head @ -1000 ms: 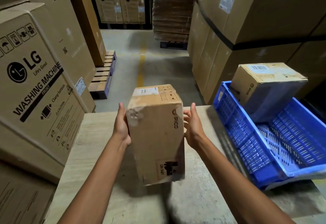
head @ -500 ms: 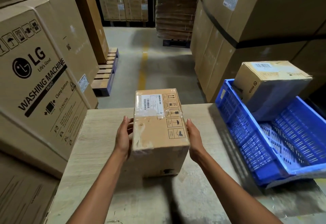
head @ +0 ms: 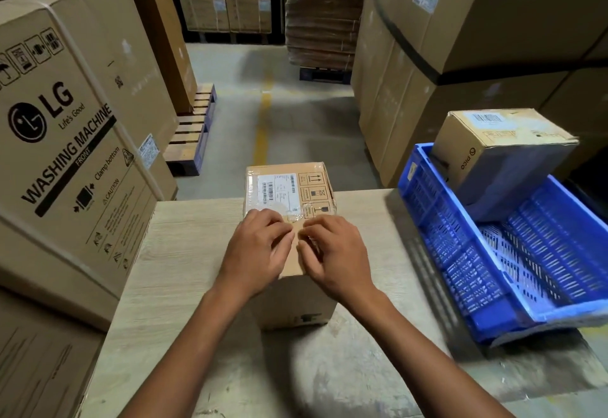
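the left hand (head: 260, 246) and the right hand (head: 332, 253) lie side by side at the centre of the frame, both on the near half of the top of a small cardboard box (head: 289, 187). the fingers of each are bent, with the tips down on the cardboard where a strip of clear tape (head: 297, 217) runs across the middle seam. the fingertips are blurred, so i cannot tell whether either hand has actually nipped the tape's edge or is only pressing and scratching at it.

the box stands upright on the pale wooden surface (head: 184, 253), its far edge at the surface's far edge, with a white shipping label (head: 276, 189) and printed handling marks facing up beyond the knuckles.

the step in hand looks like opening the box: finding a start on the tape. the next move likely calls for a nail under a loose edge, then a steady peel along the seam while the other hand bears down to keep the box from sliding or tipping.

at the right of the frame a blue slatted crate (head: 460, 269) sits tilted on the surface, with a second box (head: 500, 154) leaning in its far end. a washing machine carton (head: 65, 141) fills the left.
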Motion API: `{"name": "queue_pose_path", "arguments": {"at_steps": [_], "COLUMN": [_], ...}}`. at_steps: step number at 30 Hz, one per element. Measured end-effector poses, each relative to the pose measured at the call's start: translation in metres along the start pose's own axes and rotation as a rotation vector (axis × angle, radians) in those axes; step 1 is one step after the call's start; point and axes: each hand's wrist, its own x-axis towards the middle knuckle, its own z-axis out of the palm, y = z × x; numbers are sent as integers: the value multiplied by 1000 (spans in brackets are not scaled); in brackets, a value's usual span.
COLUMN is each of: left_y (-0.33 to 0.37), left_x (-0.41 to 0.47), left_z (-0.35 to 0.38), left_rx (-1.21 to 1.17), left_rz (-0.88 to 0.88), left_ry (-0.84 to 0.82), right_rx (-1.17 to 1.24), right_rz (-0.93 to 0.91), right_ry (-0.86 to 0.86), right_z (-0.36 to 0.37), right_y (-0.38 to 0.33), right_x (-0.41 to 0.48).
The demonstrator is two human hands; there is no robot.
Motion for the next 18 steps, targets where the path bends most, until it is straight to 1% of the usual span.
{"name": "queue_pose_path", "arguments": {"at_steps": [2,4,6,8,10,12,15,18], "left_y": [2,5,8,10,8,2,-9,-11], "left_x": [5,13,23,33,41,42,39,42], "left_z": [1,0,-3,-4,-5,-2,2,4], "left_rx": [49,111,159,183,180,139,108,149], "left_rz": [7,13,-7,-42,-63,-90,-185,-171], "left_ry": [-13,-32,-78,-103,-79,-70,-138,-160], "right_rx": [-55,-147,-248,-317,-299,-269,-262,-292], "right_rz": [-19,-46,-82,-53,-10,-27,-68,-54], "right_ry": [27,3,-60,-174,-249,-235,-231,-227], "right_z": [1,-1,-7,-13,-12,-6,3,5], "right_y": [2,0,-5,-9,-10,-10,-8,-6], "right_x": [2,6,16,33,47,51,48,49]}}
